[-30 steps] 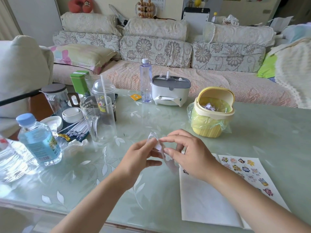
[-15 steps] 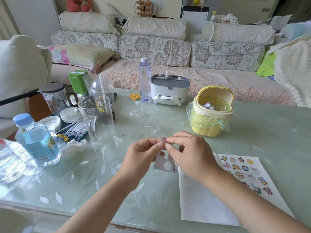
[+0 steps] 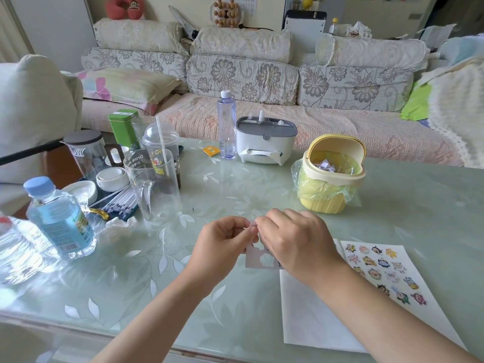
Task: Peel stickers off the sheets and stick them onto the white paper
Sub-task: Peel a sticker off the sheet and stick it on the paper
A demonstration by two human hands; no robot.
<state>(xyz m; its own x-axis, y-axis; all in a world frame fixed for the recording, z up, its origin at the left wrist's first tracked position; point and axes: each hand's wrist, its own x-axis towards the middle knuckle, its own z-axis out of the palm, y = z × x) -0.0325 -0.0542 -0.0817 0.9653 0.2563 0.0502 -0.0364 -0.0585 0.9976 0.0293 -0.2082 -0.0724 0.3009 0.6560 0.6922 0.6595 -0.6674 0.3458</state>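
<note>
My left hand [image 3: 225, 239] and my right hand [image 3: 293, 239] meet above the table, fingertips together, pinching the top edge of a small clear sticker sheet [image 3: 258, 258] that hangs below them with cut-out holes in it. The white paper [image 3: 309, 318] lies flat under my right forearm at the lower right. Several cartoon stickers [image 3: 382, 268] sit in rows on its right part. My right arm hides the paper's middle.
A yellow mini bin [image 3: 330, 184] with a bag liner stands behind my hands. A glass jug [image 3: 154, 184], a lidded cup, water bottles [image 3: 60, 218], dishes and straws crowd the left. A tall bottle [image 3: 226, 124] and a white box [image 3: 264, 142] stand farther back.
The hands have drawn closer together and lower, and the sheet that stood up between my fingers now hangs down below them.
</note>
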